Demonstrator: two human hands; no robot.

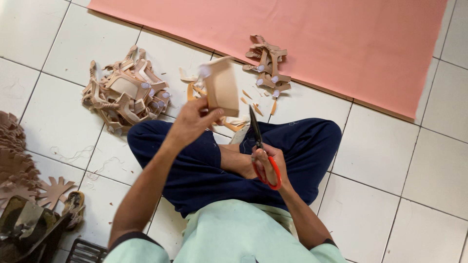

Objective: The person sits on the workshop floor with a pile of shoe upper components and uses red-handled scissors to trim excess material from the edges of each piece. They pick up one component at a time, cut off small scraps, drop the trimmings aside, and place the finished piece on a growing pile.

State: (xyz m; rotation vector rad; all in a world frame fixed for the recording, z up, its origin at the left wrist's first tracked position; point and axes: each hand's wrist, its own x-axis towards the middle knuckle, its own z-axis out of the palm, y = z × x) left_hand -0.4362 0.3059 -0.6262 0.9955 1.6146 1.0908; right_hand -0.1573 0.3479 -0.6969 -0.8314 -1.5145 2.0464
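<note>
Cross-legged on the tiled floor (390, 160), trimming a tan cut-out with scissors.

The landmark is the pink sheet (302, 34) spread across the floor at the top of the view. At its lower edge, partly on it, sits a small pile of tan strappy pieces (267, 65); a larger pile (126, 92) lies well to the left of the sheet, and loose offcuts (253, 104) are scattered just below its edge, in front of the knees. Nothing lies between the hands. The left hand (190, 124) has its grip pinched on a tan cut-out piece (222, 85), flat, raised and blurred, just below the sheet's edge. The right hand (268, 163) has its grip closed through the red loops of the scissors (258, 141), whose dark blades point up toward the piece without touching it.
</note>
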